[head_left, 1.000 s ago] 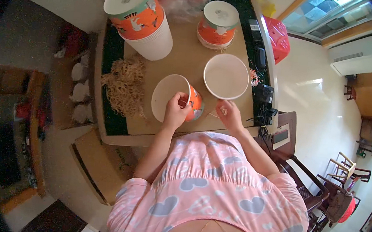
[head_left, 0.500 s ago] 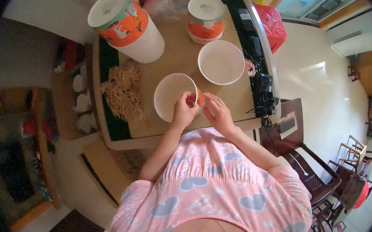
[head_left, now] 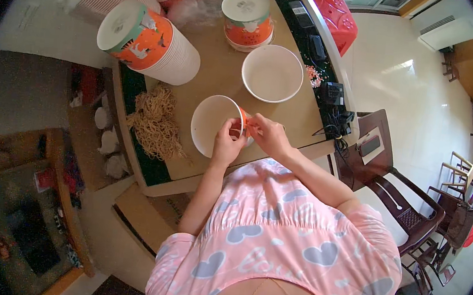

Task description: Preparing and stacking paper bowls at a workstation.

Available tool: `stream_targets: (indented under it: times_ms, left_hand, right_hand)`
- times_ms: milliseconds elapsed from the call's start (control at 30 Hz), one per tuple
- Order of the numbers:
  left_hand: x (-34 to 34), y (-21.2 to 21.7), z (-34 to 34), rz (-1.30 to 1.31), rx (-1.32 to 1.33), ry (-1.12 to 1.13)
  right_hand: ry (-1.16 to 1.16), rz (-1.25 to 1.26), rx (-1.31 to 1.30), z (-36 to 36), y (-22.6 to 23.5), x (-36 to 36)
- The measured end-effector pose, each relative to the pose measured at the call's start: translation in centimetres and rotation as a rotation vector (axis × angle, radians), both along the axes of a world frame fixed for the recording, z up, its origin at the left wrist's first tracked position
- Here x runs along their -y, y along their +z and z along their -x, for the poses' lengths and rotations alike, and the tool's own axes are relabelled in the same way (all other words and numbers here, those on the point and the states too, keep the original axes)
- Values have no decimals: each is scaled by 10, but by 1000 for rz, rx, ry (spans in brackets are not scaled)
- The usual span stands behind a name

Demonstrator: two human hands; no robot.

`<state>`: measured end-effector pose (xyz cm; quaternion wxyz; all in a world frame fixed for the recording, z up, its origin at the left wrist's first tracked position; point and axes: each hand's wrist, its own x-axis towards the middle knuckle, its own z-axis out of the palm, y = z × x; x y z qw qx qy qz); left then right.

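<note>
A white-lined paper tub [head_left: 206, 126] with an orange outside is tipped over near the table's front edge, its mouth toward me. My left hand [head_left: 228, 145] is closed on its right rim, fingers inside the tub. At the orange outer wall, the fingertips of my right hand [head_left: 272, 138] are pinched together; whatever they hold is too small to make out. A second paper tub [head_left: 272, 75] stands open just beyond. Left of the held tub lies a tangled bundle of tan cords [head_left: 157, 122].
A tall stack of paper tubs [head_left: 154, 44] leans at the back left, a shorter stack [head_left: 248, 22] behind the middle. Small pink-and-white pieces [head_left: 314, 76] lie by black adapters [head_left: 333, 94] along the right edge. A dark chair [head_left: 386, 180] holding a phone [head_left: 370, 145] stands to the right.
My right hand's fingers have gone from spread beside the tub to pinched at its orange wall. The view has shifted slightly; my left hand keeps its grip on the rim.
</note>
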<state>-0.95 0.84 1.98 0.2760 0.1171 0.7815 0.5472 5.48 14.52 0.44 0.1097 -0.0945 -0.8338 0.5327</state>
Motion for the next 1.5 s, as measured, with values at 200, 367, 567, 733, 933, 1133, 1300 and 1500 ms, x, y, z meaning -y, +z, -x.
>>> stream_targets:
  times_ms: [200,367,567,733,933,1133,1300,1500]
  left_hand:
    - [-1,0,1,3,-63,-51]
    - [-2,-1,2,-84,-49,-113]
    - [-13,-7,0,175,-403,-133]
    - [-14,-25,4,206,-392,-80]
    - [-14,-38,19,-312,709,109]
    - [-2,-68,27,-445,1088,141]
    - [5,-54,22,-270,786,77]
    - [6,-52,16,-145,558,77]
  right_hand:
    - [27,-97,31,2,3,-3]
    - [-7,-77,29,2,6,-6]
    - [56,-116,75,1,-4,-12]
    - [-4,115,245,-4,-12,-14]
    - [304,-33,182,-12,65,12]
    - [392,-131,54,-7,73,30]
    - [284,-259,99,-7,26,8]
    - [164,-290,87,-1,12,11]
